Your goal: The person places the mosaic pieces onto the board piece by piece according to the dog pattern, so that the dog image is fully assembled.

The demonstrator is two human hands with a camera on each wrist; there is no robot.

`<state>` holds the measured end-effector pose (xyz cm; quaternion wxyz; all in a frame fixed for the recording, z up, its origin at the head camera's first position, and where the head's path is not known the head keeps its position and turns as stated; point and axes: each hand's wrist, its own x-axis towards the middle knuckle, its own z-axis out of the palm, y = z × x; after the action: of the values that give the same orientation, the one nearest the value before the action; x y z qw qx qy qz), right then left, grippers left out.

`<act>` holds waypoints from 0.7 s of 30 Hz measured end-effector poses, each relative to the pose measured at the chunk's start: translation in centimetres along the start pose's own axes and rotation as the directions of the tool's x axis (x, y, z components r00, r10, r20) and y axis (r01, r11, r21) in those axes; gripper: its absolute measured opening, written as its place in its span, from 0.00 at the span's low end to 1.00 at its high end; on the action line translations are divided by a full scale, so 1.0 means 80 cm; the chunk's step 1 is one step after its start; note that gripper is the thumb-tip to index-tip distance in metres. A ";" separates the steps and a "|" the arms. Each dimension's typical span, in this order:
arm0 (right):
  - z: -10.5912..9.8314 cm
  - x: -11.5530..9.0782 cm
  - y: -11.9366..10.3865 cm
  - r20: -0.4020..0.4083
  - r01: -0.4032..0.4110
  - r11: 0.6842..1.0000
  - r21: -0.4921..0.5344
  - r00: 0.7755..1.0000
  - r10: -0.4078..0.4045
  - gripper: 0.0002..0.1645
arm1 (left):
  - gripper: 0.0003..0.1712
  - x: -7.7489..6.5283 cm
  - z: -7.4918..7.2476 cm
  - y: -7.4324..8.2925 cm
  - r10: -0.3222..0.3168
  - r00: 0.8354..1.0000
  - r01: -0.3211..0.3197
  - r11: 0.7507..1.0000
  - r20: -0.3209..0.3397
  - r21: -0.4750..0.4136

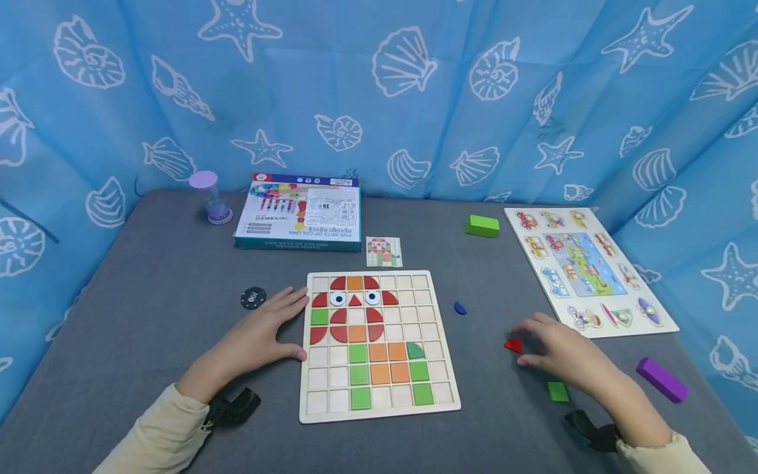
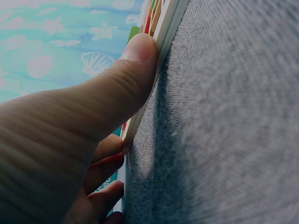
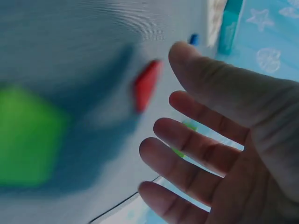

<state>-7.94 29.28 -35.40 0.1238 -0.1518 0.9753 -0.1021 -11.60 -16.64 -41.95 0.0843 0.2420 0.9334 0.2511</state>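
Note:
A wooden grid board (image 1: 379, 397) lies on the grey table, with red, orange and green pieces and two eye pieces set in its squares. My left hand (image 1: 260, 336) rests at the board's left edge. In the left wrist view its thumb (image 2: 140, 51) touches the rim, with the other fingers further along that side. To the right of the board, my right hand (image 1: 559, 349) hovers with fingers spread around a red quarter-round piece (image 1: 513, 345) on the table. The right wrist view shows a gap between the fingertips and the red piece (image 3: 147, 86). A green square piece (image 1: 557, 392) lies nearer me.
A pattern card (image 1: 383, 252) and a bead-set box (image 1: 299, 217) lie behind the board. Around them are an hourglass (image 1: 213, 201), a black chip (image 1: 253, 298), a blue half-round piece (image 1: 460, 308), a green block (image 1: 482, 226), a purple block (image 1: 662, 380) and a picture puzzle (image 1: 530, 243).

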 end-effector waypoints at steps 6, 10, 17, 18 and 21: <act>0.015 -0.042 0.032 0.122 -0.103 0.989 0.106 0.988 0.090 0.33 | 0.54 0.000 -0.001 0.000 -0.022 1.000 0.021 1.000 0.009 0.007; 0.024 -0.061 0.045 0.154 -0.076 0.993 0.092 0.986 0.061 0.27 | 0.54 0.001 -0.001 0.002 -0.028 1.000 0.028 1.000 0.008 0.007; 0.031 -0.067 0.037 0.071 -0.022 1.000 0.014 0.997 0.021 0.17 | 0.55 0.001 0.000 0.003 -0.024 1.000 0.024 1.000 0.007 0.001; 0.030 -0.063 0.031 0.064 -0.021 1.000 0.012 0.998 0.021 0.16 | 0.55 0.001 0.000 0.003 -0.024 1.000 0.024 1.000 0.008 0.000; 0.024 -0.045 0.004 0.031 -0.014 1.000 -0.004 0.999 0.015 0.15 | 0.55 0.001 0.001 0.002 -0.025 1.000 0.025 1.000 0.008 -0.004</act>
<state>-4.20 30.44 -36.56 0.1393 -0.1465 0.9745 -0.0969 -11.58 -16.47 -41.92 0.0914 0.2311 0.9355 0.2511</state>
